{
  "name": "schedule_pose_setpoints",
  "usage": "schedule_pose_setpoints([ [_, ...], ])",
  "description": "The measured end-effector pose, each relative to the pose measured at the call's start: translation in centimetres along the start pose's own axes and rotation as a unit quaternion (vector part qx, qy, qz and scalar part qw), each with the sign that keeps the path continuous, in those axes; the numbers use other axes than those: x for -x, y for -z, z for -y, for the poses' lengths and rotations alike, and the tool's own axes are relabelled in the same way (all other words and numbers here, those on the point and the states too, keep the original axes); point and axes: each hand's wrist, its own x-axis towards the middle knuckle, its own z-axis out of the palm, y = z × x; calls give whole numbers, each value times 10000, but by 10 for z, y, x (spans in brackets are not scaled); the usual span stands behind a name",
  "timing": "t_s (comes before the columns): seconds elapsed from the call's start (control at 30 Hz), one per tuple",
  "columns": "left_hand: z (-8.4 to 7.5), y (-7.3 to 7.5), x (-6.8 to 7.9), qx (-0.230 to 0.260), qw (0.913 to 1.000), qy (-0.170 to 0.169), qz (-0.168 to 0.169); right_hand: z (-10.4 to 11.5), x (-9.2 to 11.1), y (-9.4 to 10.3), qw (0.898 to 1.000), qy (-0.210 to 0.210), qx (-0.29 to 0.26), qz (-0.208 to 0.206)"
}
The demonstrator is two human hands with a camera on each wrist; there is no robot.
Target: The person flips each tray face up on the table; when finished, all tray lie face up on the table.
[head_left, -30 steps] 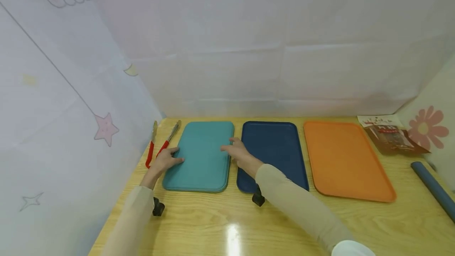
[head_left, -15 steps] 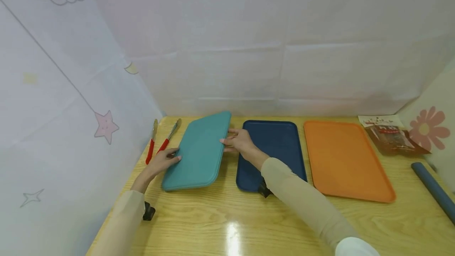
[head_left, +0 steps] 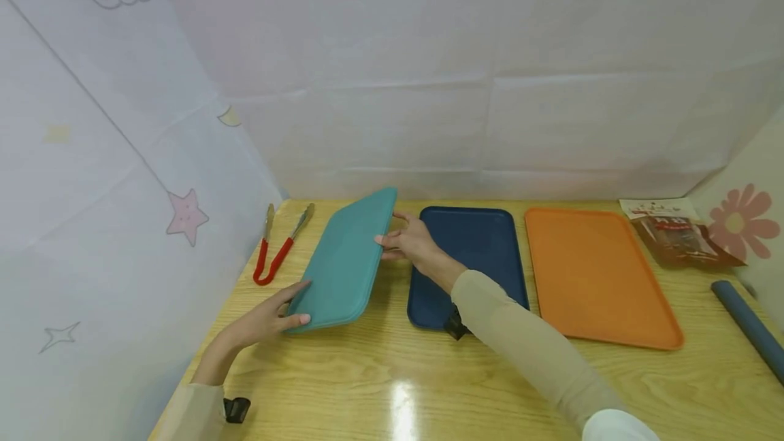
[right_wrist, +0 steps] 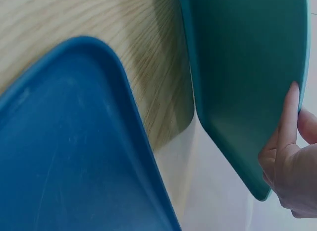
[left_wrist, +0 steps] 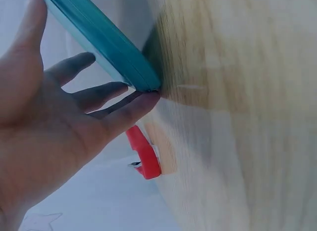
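Note:
A teal tray [head_left: 344, 257] is tilted, its right side raised off the table and its left side low. With thumb on one face and fingers behind, my right hand [head_left: 413, 245] pinches its raised right edge; the right wrist view shows the shaded, rimmed underside of the teal tray [right_wrist: 247, 67]. My left hand [head_left: 266, 318] holds the near left corner, thumb at the front edge and fingers along the left side. In the left wrist view, fingertips [left_wrist: 143, 103] meet the low ridged edge. Right of it, a navy blue tray [head_left: 471, 250] lies flat, partly covered by my right forearm.
Red-handled tongs [head_left: 278, 260] lie spread at the table's left edge. An orange tray [head_left: 600, 271] lies right of the navy one. Farther right are a brown food packet [head_left: 680, 237] and a dark blue-grey roll [head_left: 750, 325]. White patterned sheets [head_left: 392, 87] stand behind and left.
The teal tray went from flat to tilted as my right hand took its right edge and raised it. My left hand slid from the left side toward the near left corner.

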Motion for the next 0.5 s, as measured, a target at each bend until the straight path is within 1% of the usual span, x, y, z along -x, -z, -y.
schedule_pose_setpoints([
  [0.07, -1, -4, 6, -128, 9999, -37, -81, 1, 1, -1, 10000, 33, -49, -29],
  [0.13, -3, -9, 10, -188, 9995, -42, -242, 3, 3, -2, 9999, 65, -96, -62],
  [0.27, -7, -18, 17, -228, 9973, -100, -696, 8, 6, -5, 9996, 180, -170, -108],
  [0.43, -16, -29, 23, -623, 9893, -115, -1312, 17, 10, -10, 9990, 265, -259, -238],
  [0.5, -20, -33, 25, -666, 9859, -156, -1528, 20, 12, -13, 9986, 297, -317, -304],
])
